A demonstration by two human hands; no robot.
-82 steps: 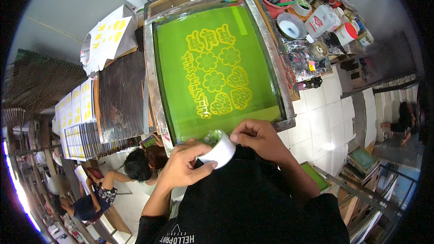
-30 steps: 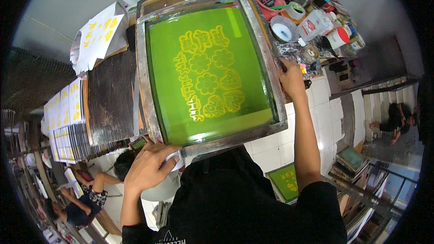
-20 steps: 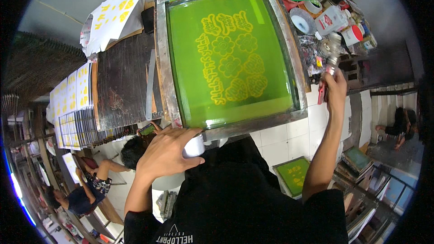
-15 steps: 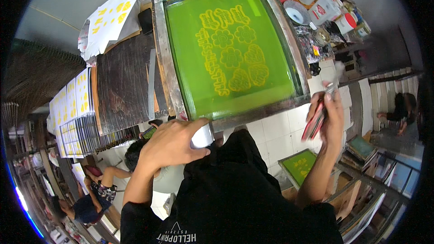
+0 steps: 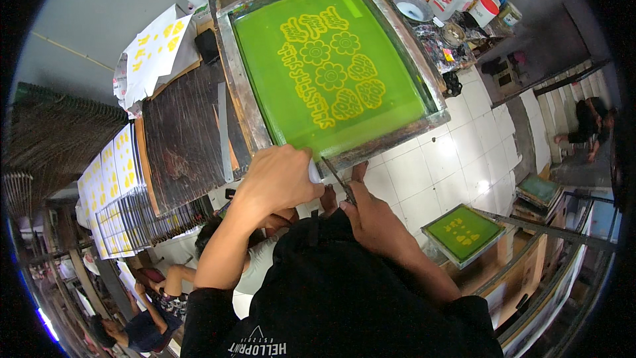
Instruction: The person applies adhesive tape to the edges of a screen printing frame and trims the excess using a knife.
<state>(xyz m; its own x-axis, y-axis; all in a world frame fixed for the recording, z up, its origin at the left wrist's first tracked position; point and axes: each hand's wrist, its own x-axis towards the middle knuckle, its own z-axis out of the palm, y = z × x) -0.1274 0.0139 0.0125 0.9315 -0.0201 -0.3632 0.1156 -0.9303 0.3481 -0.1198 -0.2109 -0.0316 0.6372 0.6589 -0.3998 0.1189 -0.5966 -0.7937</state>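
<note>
My left hand point(image 5: 275, 182) is closed around a white roll-like thing point(image 5: 313, 172), most of it hidden by the fingers. It is at the near edge of a screen-printing frame point(image 5: 387, 140), which holds a green screen point(image 5: 397, 103) with yellow flower and lettering outlines. My right hand point(image 5: 372, 217) is closed just right of the left one, low in front of my body. From it a thin, dark, blade-like tool point(image 5: 336, 176) points up and left toward the white roll. The tool's exact kind is unclear, and its handle lies inside my fingers.
Left of the frame stand a dark board point(image 5: 179, 139) with a metal ruler point(image 5: 223, 126) and printed white sheets point(image 5: 156, 43). Bottles, a bowl point(image 5: 412, 6) and jars crowd the far right. A smaller green screen point(image 5: 462, 233) lies lower right. Other people sit left and work far right.
My right hand has come in from the right to beside my left hand, and the red part it showed is now hidden. The view has turned slightly, shifting the printing frame left.
</note>
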